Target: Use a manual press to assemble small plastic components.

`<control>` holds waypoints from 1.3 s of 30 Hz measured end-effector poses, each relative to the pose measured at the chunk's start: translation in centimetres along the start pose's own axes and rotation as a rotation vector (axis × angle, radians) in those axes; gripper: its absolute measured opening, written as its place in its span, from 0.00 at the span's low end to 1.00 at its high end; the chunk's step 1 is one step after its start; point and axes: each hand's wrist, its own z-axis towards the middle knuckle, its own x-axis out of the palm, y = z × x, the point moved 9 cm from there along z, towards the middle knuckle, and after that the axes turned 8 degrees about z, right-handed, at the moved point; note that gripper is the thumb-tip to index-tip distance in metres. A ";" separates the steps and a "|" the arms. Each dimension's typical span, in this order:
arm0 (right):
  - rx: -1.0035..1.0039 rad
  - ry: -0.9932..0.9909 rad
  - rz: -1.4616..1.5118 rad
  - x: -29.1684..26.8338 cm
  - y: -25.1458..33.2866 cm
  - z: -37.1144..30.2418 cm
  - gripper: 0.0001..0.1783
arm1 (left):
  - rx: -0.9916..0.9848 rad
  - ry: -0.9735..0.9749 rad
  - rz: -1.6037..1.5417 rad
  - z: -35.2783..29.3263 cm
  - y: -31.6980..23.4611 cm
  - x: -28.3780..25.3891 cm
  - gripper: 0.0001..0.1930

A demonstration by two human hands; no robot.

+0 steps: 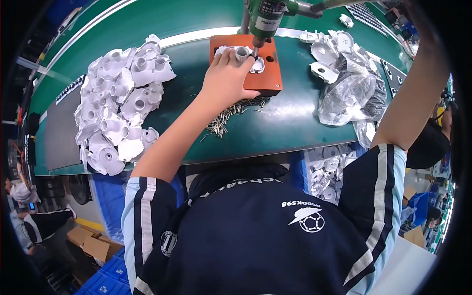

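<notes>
My left hand (226, 73) lies over an orange fixture block (271, 81), its fingers pressed round a white plastic part (241, 53) with a round socket. The thumb stretches along the block's front edge. Right beside my index finger, the tip of a green press tool (266, 22) comes down onto the block. A second white piece (258, 65) shows just right of the fingertips. My right arm (418, 93) is raised along the right side toward the top, where the tool's lever (339, 4) runs; the right hand itself is out of the picture.
Metal pins (223, 120) lie scattered before the block. White plastic parts (115, 88) are heaped at left, beside a dark mat (61, 130). At right, white covers (324, 51) lie by a clear plastic bag (349, 96). Below the bench edge stands a bin of white pieces (327, 172).
</notes>
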 end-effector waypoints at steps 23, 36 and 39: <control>0.031 -0.764 0.635 64.6 -7.5 39.0 0.24 | -0.112 0.456 -0.158 6.9 5.1 3.4 0.28; 0.693 -0.710 -0.322 56.4 -24.9 22.5 0.22 | -0.262 0.401 -0.010 6.9 10.5 -1.8 0.24; 0.972 -0.307 -0.967 60.5 -25.6 16.3 0.24 | -0.311 0.358 -0.086 7.2 14.4 -1.3 0.29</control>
